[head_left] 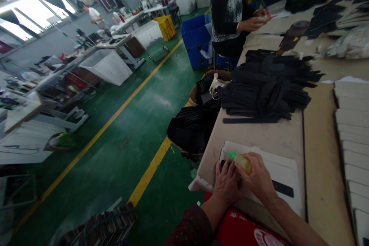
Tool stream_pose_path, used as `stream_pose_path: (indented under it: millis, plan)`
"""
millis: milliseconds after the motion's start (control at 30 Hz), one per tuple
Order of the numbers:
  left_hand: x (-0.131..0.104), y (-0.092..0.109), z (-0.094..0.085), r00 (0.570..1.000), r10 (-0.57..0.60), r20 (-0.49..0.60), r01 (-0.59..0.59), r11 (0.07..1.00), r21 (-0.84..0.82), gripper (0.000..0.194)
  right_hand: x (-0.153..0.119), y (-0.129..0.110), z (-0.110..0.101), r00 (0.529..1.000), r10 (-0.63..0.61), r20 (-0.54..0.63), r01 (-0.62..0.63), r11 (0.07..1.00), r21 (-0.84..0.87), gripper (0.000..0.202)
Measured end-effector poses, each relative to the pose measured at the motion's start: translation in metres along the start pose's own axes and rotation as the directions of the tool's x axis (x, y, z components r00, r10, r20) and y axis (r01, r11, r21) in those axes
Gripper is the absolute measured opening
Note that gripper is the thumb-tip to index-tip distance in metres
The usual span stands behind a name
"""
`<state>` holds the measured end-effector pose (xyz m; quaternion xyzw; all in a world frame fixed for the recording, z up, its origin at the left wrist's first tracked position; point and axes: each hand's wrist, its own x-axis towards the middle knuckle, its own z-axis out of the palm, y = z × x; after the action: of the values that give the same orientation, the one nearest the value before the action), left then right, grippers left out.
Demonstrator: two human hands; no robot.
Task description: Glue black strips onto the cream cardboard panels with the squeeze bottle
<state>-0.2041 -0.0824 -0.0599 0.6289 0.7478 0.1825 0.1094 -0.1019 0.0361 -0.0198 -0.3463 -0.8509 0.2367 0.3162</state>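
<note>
My right hand is closed around a squeeze bottle, yellowish and soft-looking, with a green nozzle pointing left. Beside it, my left hand lies with its fingers spread over a black strip; only the strip's end shows past the fingers. Both hands are above a white board at the table's near left corner. From under my right wrist, a black strip sticks out on the board. Whether it is the same strip is hidden by my hands.
Black strips are heaped beyond the board. Pale panels line the right side. Bundled black pieces stand by the table's left edge. A co-worker sits farther along, hands over the table. Red fabric is below me.
</note>
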Motion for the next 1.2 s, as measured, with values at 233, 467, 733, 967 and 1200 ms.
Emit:
stream_pose_path:
  millis: [233,467,733,967,1200]
  plan:
    - [0.000,0.000,-0.001,1.000,0.008,-0.022,-0.007,1.000,0.025,0.064,0.011,-0.005,-0.006,0.993,-0.022,0.114,0.030,0.997,-0.066,0.024]
    - [0.001,0.002,-0.001,0.999,0.014,-0.046,-0.010,0.996,0.084,0.062,0.017,-0.007,-0.015,0.988,0.041,0.149,-0.029,0.996,-0.081,0.016]
    - [0.001,0.003,-0.002,1.000,-0.014,-0.011,0.015,0.999,0.047,0.062,0.017,-0.009,-0.009,0.990,-0.013,0.142,0.019,0.999,-0.038,0.017]
    - [0.002,0.004,-0.005,1.000,-0.012,-0.003,0.012,0.998,0.054,0.063,0.023,-0.014,-0.007,0.977,-0.021,0.213,0.045,0.993,-0.107,0.011]
    - [0.002,0.004,-0.006,1.000,-0.014,-0.001,0.014,0.999,0.041,0.061,0.034,-0.019,-0.014,0.963,0.010,0.270,0.039,0.984,-0.177,0.007]
